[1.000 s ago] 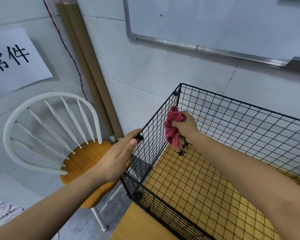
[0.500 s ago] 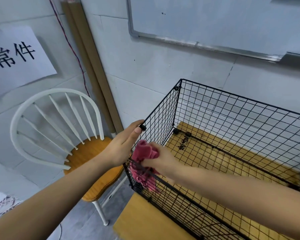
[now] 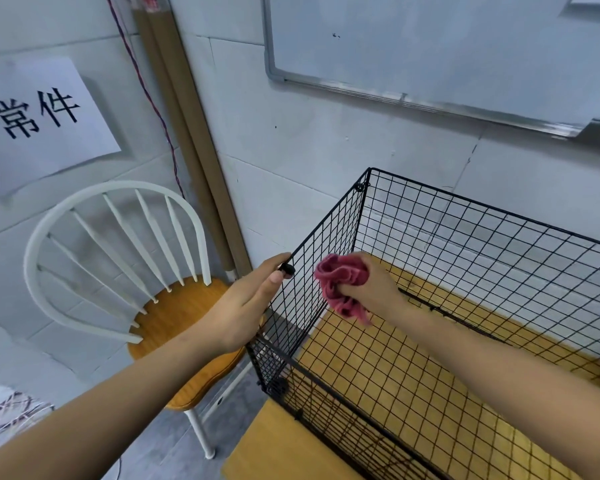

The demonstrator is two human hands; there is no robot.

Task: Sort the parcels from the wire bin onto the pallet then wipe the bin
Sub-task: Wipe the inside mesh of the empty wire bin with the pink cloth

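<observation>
Right hand (image 3: 371, 289) inside the bin (image 3: 465, 237), fingers curled round a rag (image 3: 340, 285) — pressed to the left wall, left hand (image 3: 243, 306) flat outside it, fingers straight — thumb by a black clip (image 3: 287, 269)

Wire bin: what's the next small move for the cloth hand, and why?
Probably drag the cloth down the inside of the left wall of the bin. The right hand grips the bunched cloth at that wall near its top, the left hand braces the wall from outside, and no parcels show in the bin, so wiping looks like what is left.
</observation>
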